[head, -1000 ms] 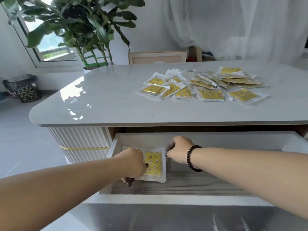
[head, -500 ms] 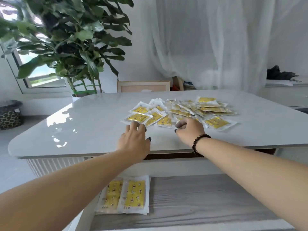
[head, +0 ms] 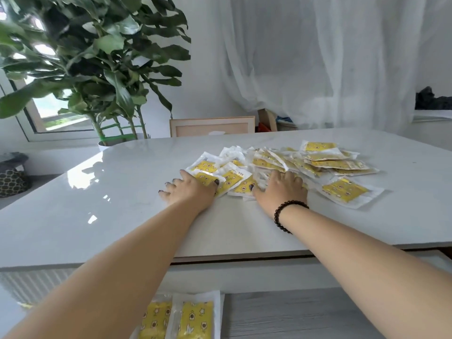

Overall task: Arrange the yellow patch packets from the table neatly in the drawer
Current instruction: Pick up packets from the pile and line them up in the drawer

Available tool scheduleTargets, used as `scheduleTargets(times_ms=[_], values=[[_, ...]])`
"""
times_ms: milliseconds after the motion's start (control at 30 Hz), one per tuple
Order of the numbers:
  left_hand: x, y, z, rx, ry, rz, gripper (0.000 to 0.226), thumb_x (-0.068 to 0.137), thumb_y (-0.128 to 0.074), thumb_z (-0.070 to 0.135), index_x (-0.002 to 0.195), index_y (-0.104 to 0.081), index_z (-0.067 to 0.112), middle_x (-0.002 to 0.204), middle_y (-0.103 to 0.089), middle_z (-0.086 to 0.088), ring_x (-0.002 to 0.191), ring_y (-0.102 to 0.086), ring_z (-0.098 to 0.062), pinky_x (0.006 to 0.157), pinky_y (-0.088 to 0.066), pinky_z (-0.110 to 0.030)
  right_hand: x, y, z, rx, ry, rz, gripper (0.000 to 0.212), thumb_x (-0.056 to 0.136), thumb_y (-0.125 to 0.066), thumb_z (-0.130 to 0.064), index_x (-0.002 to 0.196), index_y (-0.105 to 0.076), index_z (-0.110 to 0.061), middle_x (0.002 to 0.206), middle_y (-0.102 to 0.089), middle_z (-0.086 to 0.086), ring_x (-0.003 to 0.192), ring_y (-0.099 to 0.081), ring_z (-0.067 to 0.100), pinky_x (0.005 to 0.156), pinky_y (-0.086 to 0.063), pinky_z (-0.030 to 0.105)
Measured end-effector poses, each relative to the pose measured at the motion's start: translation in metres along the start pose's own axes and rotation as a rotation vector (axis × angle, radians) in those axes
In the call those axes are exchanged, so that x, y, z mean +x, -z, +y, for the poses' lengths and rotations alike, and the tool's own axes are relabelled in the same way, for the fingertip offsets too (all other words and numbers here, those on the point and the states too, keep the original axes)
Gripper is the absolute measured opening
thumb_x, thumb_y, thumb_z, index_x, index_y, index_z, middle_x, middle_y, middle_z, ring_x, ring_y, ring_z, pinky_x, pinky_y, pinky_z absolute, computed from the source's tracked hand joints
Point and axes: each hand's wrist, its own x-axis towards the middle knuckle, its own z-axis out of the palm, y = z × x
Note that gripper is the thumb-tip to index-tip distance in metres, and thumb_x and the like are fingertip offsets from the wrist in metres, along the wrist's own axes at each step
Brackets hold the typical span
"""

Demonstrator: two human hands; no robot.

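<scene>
Both hands lie flat, fingers spread, on the packet pile (head: 281, 165): left hand (head: 189, 192), right hand (head: 281, 189). Neither grips anything. Two packets (head: 181, 319) sit in the drawer (head: 293, 314), near left.

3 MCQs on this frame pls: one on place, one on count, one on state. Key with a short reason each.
1. Where does the loose pile of yellow packets lie?
A. on the table top
B. on the floor
C. on the window sill

2. How many packets show in the drawer?
A. none
B. two
C. five

3. What is the left hand doing?
A. holding a packet up in the air
B. gripping the drawer front
C. resting palm down on the near-left edge of the pile

Key:
1 A: the pile is spread on the white table top, beyond both hands.
2 B: two packets in the drawer lie side by side at its left end; the frame cuts off the rest of the drawer.
3 C: the fingers are spread flat over a packet on the table, as are those of the right hand.
</scene>
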Motion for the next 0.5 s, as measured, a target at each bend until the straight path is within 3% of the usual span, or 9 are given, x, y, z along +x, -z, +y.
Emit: scheduleTargets(times_ms=[100, 200, 300, 400, 500], values=[[-0.002, 0.006, -0.004, -0.14, -0.099, 0.029, 0.091, 0.083, -0.056, 0.055, 0.152, -0.009, 0.02, 0.145, -0.04, -0.008, 0.133, -0.039, -0.03, 0.107, -0.032, -0.043, -0.003, 0.0, -0.001, 0.027, 0.13, 0.055, 0.039, 0.096, -0.042, -0.026, 0.131, -0.04, -0.011, 0.131, -0.047, 0.011, 0.124, -0.039, 0.03, 0.085, -0.044, 0.037], [-0.008, 0.014, -0.009, -0.345, -0.113, 0.046, 0.097, 0.077, -0.069, 0.039, 0.152, -0.009, 0.027, 0.152, -0.021, -0.008, 0.128, -0.047, -0.029, 0.099, -0.042, -0.038, -0.007, 0.003, 0.001, 0.07, 0.172, 0.076, 0.036, 0.094, -0.043, -0.014, 0.13, -0.043, -0.012, 0.127, -0.052, 0.008, 0.119, -0.044, 0.028, 0.081, -0.046, 0.035], [-0.011, 0.016, -0.01, -0.378, -0.015, 0.053, 0.102, 0.07, -0.076, 0.045, 0.15, -0.016, 0.023, 0.156, -0.005, -0.012, 0.134, -0.039, -0.031, 0.103, -0.038, -0.035, -0.01, 0.009, 0.007, 0.218, 0.249, 0.109, 0.036, 0.092, -0.043, -0.009, 0.126, -0.051, -0.015, 0.118, -0.058, 0.004, 0.108, -0.052, 0.025, 0.082, -0.051, 0.036], [-0.008, 0.025, -0.013, -0.397, 0.067, -0.019, 0.09, 0.065, -0.08, 0.044, 0.135, -0.032, 0.013, 0.143, -0.03, -0.013, 0.123, -0.046, -0.031, 0.092, -0.044, -0.034, -0.016, 0.014, 0.014, 0.435, 0.353, 0.084, 0.022, 0.087, -0.045, -0.001, 0.101, -0.061, -0.007, 0.104, -0.062, 0.005, 0.1, -0.055, 0.024, 0.083, -0.049, 0.034], [-0.004, 0.039, -0.02, -0.482, 0.078, -0.127, 0.084, 0.068, -0.083, 0.029, 0.13, -0.031, 0.007, 0.12, -0.048, -0.01, 0.097, -0.052, -0.026, 0.075, -0.042, -0.031, -0.019, 0.015, 0.018, 0.598, 0.366, -0.053, 0.018, 0.081, -0.049, 0.0, 0.087, -0.063, -0.009, 0.103, -0.062, 0.003, 0.102, -0.054, 0.019, 0.082, -0.044, 0.023]])
